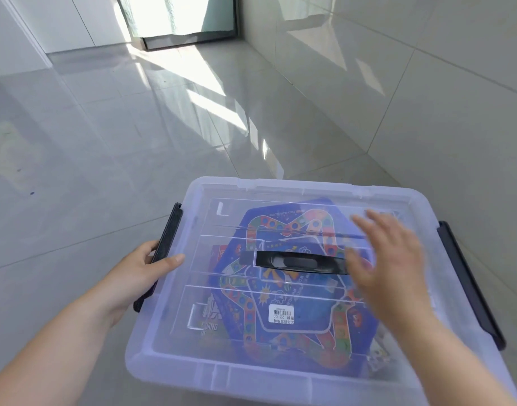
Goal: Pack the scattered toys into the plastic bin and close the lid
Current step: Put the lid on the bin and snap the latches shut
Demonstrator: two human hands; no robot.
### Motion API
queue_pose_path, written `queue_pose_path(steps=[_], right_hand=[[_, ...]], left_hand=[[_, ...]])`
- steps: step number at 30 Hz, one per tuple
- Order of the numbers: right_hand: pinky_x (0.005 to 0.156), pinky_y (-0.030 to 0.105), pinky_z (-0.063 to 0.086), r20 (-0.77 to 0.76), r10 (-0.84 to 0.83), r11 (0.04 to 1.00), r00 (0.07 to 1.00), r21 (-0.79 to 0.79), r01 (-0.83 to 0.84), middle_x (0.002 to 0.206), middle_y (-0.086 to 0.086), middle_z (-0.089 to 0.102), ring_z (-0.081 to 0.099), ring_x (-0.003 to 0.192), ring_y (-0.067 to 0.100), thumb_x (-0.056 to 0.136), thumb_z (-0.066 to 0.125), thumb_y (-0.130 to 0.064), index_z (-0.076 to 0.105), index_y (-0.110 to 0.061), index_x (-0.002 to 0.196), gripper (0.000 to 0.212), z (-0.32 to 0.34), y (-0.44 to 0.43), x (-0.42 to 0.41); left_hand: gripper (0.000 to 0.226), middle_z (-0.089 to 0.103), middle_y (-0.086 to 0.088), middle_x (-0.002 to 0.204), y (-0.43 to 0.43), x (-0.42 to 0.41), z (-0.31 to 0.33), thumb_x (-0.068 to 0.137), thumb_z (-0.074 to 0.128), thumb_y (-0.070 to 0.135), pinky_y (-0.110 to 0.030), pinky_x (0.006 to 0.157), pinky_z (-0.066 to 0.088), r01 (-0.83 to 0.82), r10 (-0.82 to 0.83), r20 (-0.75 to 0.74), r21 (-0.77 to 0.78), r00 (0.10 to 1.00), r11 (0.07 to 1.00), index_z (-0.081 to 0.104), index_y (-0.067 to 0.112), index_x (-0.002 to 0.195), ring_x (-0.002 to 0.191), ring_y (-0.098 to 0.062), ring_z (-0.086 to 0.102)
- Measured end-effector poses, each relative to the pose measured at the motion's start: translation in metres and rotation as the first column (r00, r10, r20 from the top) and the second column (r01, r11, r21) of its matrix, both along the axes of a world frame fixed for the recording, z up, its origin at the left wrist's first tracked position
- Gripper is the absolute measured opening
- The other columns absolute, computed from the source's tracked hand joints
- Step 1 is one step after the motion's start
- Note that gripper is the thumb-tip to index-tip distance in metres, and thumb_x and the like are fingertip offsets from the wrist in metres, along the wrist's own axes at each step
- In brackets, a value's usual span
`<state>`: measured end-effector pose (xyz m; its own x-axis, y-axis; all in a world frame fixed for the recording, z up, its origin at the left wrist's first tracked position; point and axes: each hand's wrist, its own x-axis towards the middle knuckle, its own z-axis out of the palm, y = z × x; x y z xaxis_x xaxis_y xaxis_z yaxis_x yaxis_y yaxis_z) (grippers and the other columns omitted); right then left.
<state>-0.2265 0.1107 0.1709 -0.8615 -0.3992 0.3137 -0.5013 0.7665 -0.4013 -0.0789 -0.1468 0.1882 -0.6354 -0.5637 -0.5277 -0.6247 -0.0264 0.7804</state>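
- Left hand [137, 271] grips dark plastic side latch [171, 230] at left edge of clear plastic lid [280, 373], thumb on top.
- Right hand [389, 259] flat, fingers straight, over lid's right half; blurred, contact unclear.

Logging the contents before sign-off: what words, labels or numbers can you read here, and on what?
"22 00": white barcode sticker on the blue game board, seen through the clear lid; its other print is too small.
"JANG": partial, on a box under the board's left edge; rest hidden.
Print along the board's top edge: too blurred.
Side latch gripped by the left hand: no text.
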Motion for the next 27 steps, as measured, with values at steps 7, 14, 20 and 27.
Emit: queue_pose_path(steps=[7, 14, 20, 27], right_hand=[[0.104, 0.046, 0.034, 0.787, -0.366, 0.856, 0.496, 0.076, 0.512, 0.142, 0.012, 0.04, 0.039, 0.128, 0.035, 0.086, 0.058, -0.037, 0.024, -0.014, 0.143, 0.07, 0.042, 0.081, -0.02], [0.082, 0.03, 0.028, 0.876, -0.152, 0.813, 0.458, -0.152, 0.562, 0.089, -0.001, 0.055, 0.044, 0.069, 0.016, 0.089, 0.056, -0.02, 0.047, -0.008, 0.126, 0.04, 0.03, 0.089, -0.016], [0.082, 0.032, 0.03, 0.874, -0.124, 0.761, 0.469, -0.219, 0.61, 0.083, 0.001, 0.053, 0.044, 0.072, 0.019, 0.088, 0.059, -0.018, 0.045, -0.013, 0.097, 0.018, 0.02, 0.094, -0.018], [0.058, 0.031, 0.034, 0.922, -0.247, 0.686, 0.297, -0.05, 0.726, 0.072, -0.002, 0.051, 0.045, 0.064, 0.013, 0.085, 0.061, -0.013, 0.053, -0.005, 0.096, 0.015, 0.061, 0.086, -0.007]], left_hand=[[0.003, 0.062, -0.003, 0.083, 0.003, -0.007, -0.001, 0.089, 0.057, 0.019, -0.029, 0.064, 0.045, -0.041, 0.041, 0.006, 0.032, 0.999, 0.999, 0.055, 0.021, 0.09, 0.073, -0.023, 0.058], [0.033, 0.066, -0.007, 0.102, 0.0, -0.009, -0.015, 0.083, 0.065, 0.019, -0.038, 0.08, 0.046, -0.034, 0.034, 0.005, -0.038, 0.999, 0.999, 0.055, 0.013, 0.114, 0.094, -0.031, 0.061], [0.011, 0.064, -0.003, 0.09, -0.001, -0.016, -0.02, 0.088, 0.057, 0.014, -0.038, 0.078, 0.047, -0.043, 0.045, 0.01, -0.119, 0.999, 0.992, 0.058, 0.016, 0.098, 0.082, -0.028, 0.059], [0.008, 0.06, -0.008, 0.085, 0.005, -0.037, 0.051, 0.088, 0.056, 0.009, -0.023, 0.052, 0.035, -0.006, 0.027, 0.141, -0.147, 0.99, 0.989, 0.054, 0.013, 0.096, 0.064, -0.018, 0.051]])
